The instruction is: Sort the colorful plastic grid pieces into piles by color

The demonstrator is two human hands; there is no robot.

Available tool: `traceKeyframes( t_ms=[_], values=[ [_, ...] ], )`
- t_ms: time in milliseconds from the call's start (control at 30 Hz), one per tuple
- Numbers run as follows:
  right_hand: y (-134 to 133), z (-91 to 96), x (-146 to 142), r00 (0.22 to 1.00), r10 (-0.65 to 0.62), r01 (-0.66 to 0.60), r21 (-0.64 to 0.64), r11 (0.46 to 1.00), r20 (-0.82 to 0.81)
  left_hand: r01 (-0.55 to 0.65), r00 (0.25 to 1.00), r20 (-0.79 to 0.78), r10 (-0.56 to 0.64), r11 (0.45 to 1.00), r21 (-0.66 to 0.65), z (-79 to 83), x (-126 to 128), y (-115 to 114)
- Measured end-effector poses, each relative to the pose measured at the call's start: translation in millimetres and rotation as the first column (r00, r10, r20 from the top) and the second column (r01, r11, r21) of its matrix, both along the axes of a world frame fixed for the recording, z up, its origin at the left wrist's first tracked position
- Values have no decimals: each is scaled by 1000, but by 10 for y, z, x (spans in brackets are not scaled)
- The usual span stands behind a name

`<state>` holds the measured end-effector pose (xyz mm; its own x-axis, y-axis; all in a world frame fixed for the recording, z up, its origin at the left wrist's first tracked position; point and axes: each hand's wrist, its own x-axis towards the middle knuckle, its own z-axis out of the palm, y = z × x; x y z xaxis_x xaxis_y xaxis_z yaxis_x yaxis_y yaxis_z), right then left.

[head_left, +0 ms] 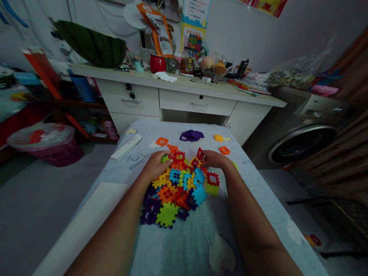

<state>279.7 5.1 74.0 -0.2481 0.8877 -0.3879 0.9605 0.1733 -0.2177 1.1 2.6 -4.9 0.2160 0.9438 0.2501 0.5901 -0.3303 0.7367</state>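
A heap of interlocking plastic tiles [175, 176] in several colours lies on the cloth-covered table in front of me. At its upper right, my right hand [213, 158] pinches a red window tile [200, 154], which stands tilted on edge. My left hand [156, 165] is at the heap's upper left, its thumb and fingers curled about a green tile [165, 158]. Another red tile [179, 156] lies by my left fingertips. Below my right hand lies a red frame tile [212, 178]. My fingers hide some pieces.
Purple tiles [191, 135] form a small pile at the far side. Orange tiles [162, 141] and a yellow tile [218, 137] lie apart. A long white box [126, 147] is at the left edge. A cluttered desk [198, 86] stands beyond, a washing machine [304, 119] to the right.
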Motion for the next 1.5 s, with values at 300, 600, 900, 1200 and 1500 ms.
traceKeyframes(
  t_ms=[300, 600, 900, 1200, 1500],
  values=[
    [10, 47, 380, 897, -175, 127, -143, 982, -406, -7, 1000, -16, 7, 1000, -12, 19, 4, -10],
    [135, -31, 904, 786, -427, 588, 327, 740, -447, -3, 1000, -8, 3, 1000, -18, 19, 2, -17],
    [199, -212, 1077, 764, -585, 616, 577, 537, -272, -11, 1000, -1, 11, 1000, -2, 24, 11, -17],
    [185, -349, 1069, 755, -650, 591, 518, 618, -86, -11, 1000, -8, 11, 1000, -22, 26, 6, -20],
    [159, -120, 504, 979, -177, 197, 237, 951, -103, -15, 1000, -7, 14, 1000, -16, 5, 4, -6]
  ],
)
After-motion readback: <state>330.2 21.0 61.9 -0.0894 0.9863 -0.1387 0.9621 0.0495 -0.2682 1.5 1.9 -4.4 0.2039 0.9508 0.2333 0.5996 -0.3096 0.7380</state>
